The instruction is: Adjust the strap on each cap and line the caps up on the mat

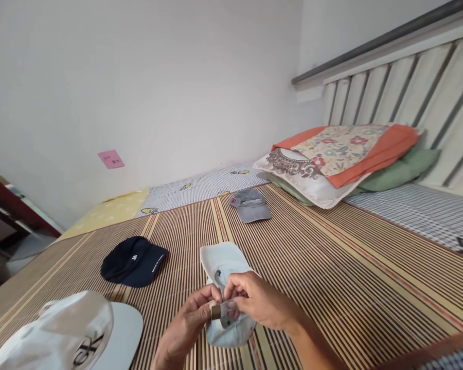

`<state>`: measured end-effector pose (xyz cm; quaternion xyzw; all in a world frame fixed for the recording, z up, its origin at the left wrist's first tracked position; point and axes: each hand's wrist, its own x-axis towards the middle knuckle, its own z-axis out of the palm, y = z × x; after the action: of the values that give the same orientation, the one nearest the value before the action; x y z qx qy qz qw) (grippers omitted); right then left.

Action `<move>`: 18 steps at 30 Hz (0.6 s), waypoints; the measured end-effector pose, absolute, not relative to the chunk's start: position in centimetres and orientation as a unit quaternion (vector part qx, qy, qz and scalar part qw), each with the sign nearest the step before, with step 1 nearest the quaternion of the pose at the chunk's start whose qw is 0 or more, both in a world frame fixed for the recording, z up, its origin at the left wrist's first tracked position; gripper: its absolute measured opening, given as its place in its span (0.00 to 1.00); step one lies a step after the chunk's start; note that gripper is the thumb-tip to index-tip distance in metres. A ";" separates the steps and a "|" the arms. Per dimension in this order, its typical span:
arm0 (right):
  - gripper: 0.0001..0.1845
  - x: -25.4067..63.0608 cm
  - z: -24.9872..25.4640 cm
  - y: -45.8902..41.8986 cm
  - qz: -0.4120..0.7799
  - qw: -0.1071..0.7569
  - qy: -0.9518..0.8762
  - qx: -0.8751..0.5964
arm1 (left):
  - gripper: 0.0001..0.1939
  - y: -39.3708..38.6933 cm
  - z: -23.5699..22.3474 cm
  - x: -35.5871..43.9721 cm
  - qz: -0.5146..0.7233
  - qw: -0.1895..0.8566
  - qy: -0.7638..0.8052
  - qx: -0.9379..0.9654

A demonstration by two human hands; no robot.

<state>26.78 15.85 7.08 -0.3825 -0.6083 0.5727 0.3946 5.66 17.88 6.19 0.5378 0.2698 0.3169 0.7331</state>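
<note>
Head view: both hands [220, 307] angled inward, fingertips pinching the pale cap's [231, 331] strap, seemingly near its buckle [215, 312].

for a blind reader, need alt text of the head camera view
Two bare hands work at the strap of a pale blue cap on a striped mat, with white, navy and grey caps around it.

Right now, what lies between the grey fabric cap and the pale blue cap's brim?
The head view shows only bare tan-and-brown striped mat between the grey cap and that brim.
</note>
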 end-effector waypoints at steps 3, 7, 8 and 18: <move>0.06 26.8 6.7 16.0 0.589 0.395 -0.596 -0.377 | 0.13 17.7 6.1 6.1 0.316 0.734 0.262 0.541; 0.05 27.1 6.5 16.1 0.618 0.401 -0.573 -0.358 | 0.12 17.9 6.3 6.4 0.327 0.725 0.260 0.547; 0.06 27.1 6.5 16.0 0.624 0.404 -0.569 -0.353 | 0.12 17.9 6.3 6.5 0.328 0.724 0.263 0.547; 0.06 28.7 8.0 15.6 0.526 0.413 -0.628 -0.398 | 0.17 18.2 5.9 5.2 0.309 0.705 0.300 0.563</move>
<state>28.68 15.56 8.01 -0.3978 -0.6276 0.5265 0.4132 5.19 18.18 5.91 0.5633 0.2998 0.3091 0.7052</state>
